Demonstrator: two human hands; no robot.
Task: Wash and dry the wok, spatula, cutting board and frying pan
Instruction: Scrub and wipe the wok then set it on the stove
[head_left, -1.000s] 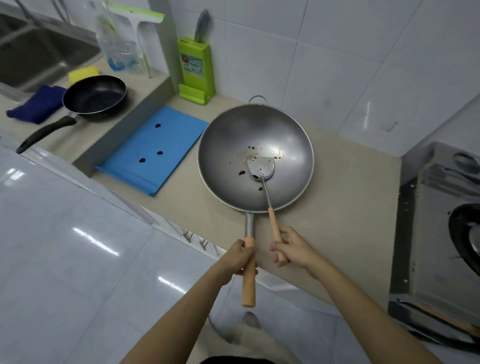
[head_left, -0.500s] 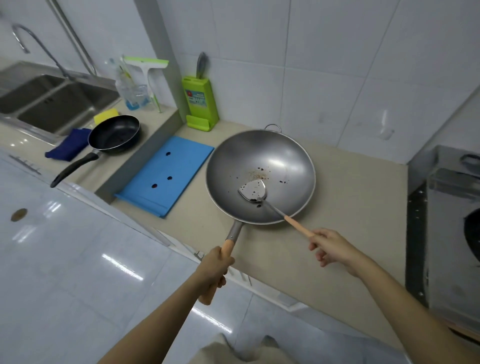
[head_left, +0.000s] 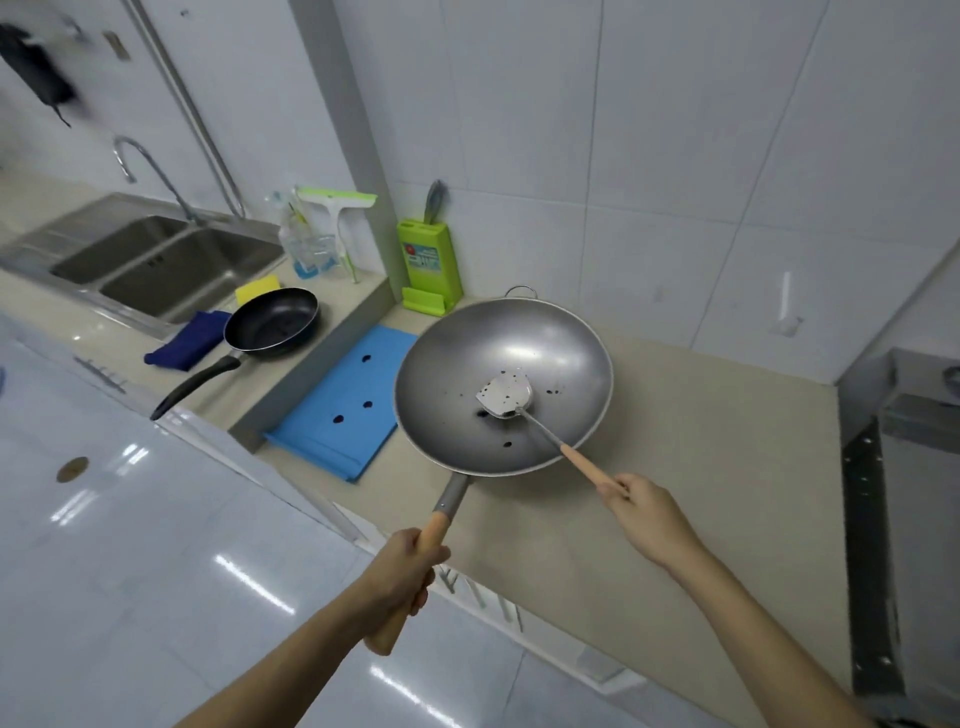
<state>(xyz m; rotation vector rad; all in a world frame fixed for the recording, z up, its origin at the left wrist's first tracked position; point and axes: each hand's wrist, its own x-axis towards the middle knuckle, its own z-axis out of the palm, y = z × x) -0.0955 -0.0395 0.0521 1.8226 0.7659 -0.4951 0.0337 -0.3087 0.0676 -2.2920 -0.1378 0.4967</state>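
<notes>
A grey steel wok (head_left: 462, 358) with dark food specks is tilted over the beige counter, overlapping the right edge of the blue cutting board (head_left: 343, 410). My left hand (head_left: 397, 577) grips its wooden handle. A metal spatula (head_left: 506, 395) lies with its blade inside the wok, and my right hand (head_left: 647, 512) holds the end of its wooden handle. The black frying pan (head_left: 272, 322) sits on the raised counter to the left, handle pointing toward me.
A double steel sink (head_left: 156, 260) with a tap lies at far left. A dark blue cloth (head_left: 187, 340) and a yellow sponge (head_left: 257, 288) are beside the pan. A green knife block (head_left: 428, 265), squeegee and bottle stand by the wall. A stove (head_left: 914, 467) is at right.
My view has risen, so more of the sink shows. The wok has shifted left over the cutting board's edge, its handle swinging left. The spatula's handle now points right and my right hand has moved right.
</notes>
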